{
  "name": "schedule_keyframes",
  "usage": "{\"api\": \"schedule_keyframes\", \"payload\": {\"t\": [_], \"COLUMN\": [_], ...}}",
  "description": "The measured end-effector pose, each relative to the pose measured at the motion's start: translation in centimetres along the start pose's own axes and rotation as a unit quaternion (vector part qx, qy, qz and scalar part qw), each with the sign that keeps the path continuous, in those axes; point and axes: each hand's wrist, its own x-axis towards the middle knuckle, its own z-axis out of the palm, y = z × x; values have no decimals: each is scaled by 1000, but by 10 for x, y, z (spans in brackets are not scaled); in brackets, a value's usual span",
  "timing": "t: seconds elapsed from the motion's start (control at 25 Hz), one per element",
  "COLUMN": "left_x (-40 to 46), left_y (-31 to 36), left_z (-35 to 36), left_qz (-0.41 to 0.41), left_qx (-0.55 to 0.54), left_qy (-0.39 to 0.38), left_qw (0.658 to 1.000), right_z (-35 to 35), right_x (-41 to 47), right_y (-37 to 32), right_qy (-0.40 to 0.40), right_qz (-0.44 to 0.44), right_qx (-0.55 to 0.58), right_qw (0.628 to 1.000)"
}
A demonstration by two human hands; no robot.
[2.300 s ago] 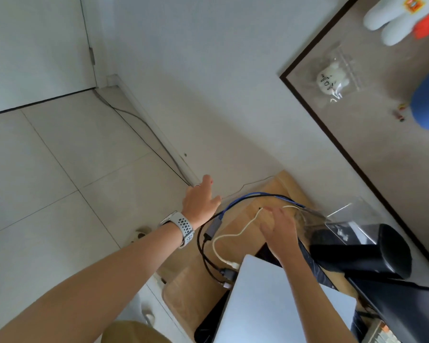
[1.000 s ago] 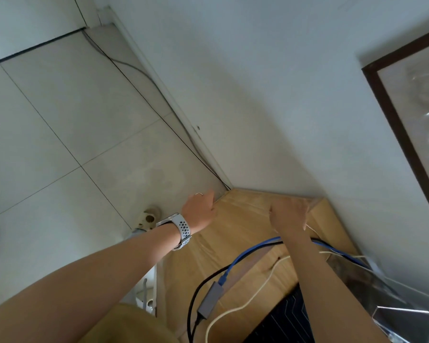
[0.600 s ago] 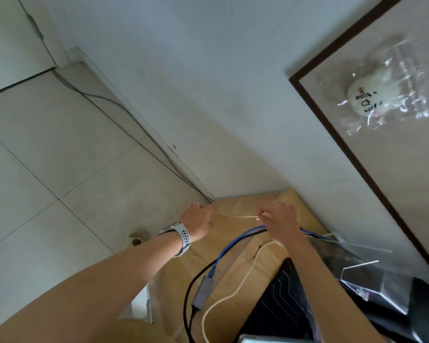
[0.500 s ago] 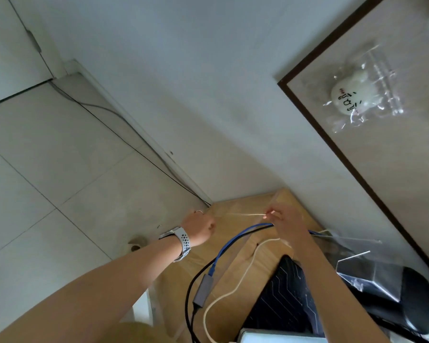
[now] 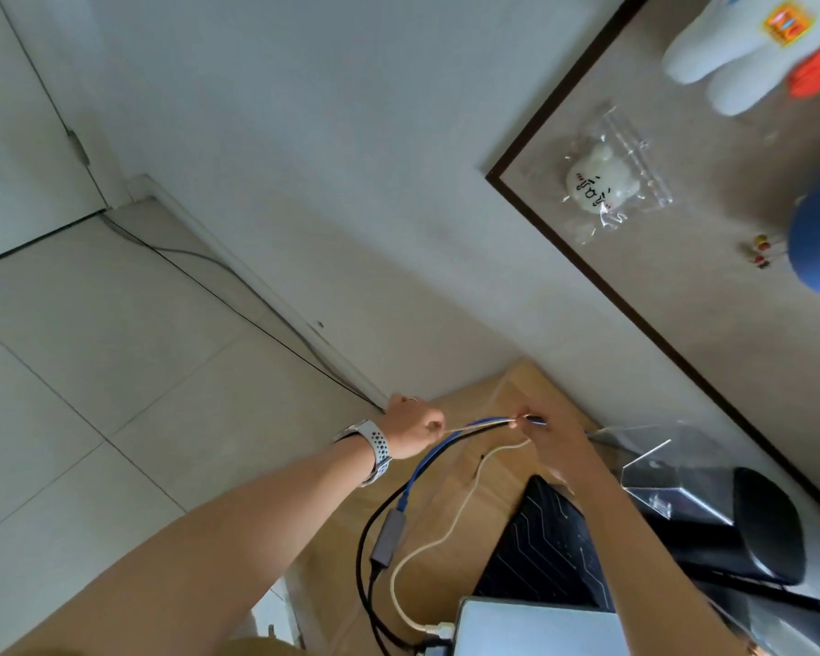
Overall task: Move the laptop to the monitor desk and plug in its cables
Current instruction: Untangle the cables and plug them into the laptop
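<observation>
Pulling the thin cord, pinched taut between left hand and right hand fingers, could drag the white cable from the laptop on the tabletop

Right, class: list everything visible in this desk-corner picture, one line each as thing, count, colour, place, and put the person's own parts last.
Desk: one, light wood, in the wall corner.
Laptop: one, silver, bottom edge of the desk.
White cable: one, cream, runs across the desk to the laptop's edge.
Blue cable: one, blue, ends at the adapter.
Adapter: one, grey, on the desk.
Black cable: one, black, loops beside the adapter.
Mat: one, black with line pattern, under the laptop.
Pinboard: one, beige with dark frame, on the wall.
Bagged figure: one, white, on the pinboard.
Watch: one, white strap, left wrist.
Left hand: pinches a thin pale strand.
Right hand: pinches the strand's other end.
</observation>
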Motion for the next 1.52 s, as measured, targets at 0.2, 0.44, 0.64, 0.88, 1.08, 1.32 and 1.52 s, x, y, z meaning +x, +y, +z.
{"api": "schedule_keyframes", "payload": {"t": [0.2, 0.44, 0.64, 0.88, 1.08, 1.32, 1.52], "left_x": [-14, -41, -59, -74, -91, -103, -102], "left_y": [27, 72, 105, 126, 112, 129, 163], "left_z": [-18, -40, -47, -59, -59, -50, -69], "left_qz": [-20, -79, -70, -44, -39, 48, 2], "left_qx": [-112, -287, -419, -409, -296, -203, -560], "left_qy": [112, 93, 43, 40, 50, 83, 49], "left_qw": [987, 950, 904, 910, 953, 974, 827], "right_z": [12, 69, 74, 54, 5, -28, 2], "right_x": [-35, -80, -80, -83, -95, -105, -131], "right_y": [-3, -31, -52, -64, -83, -87, -68], "right_qy": [158, -48, -16, 51, 99, 115, -18], "right_qz": [73, 58, 38, 13, -1, 10, -64], "right_qx": [17, 181, 246, 298, 449, 532, 384], "right_qw": [985, 981, 968, 953, 888, 839, 921]}}
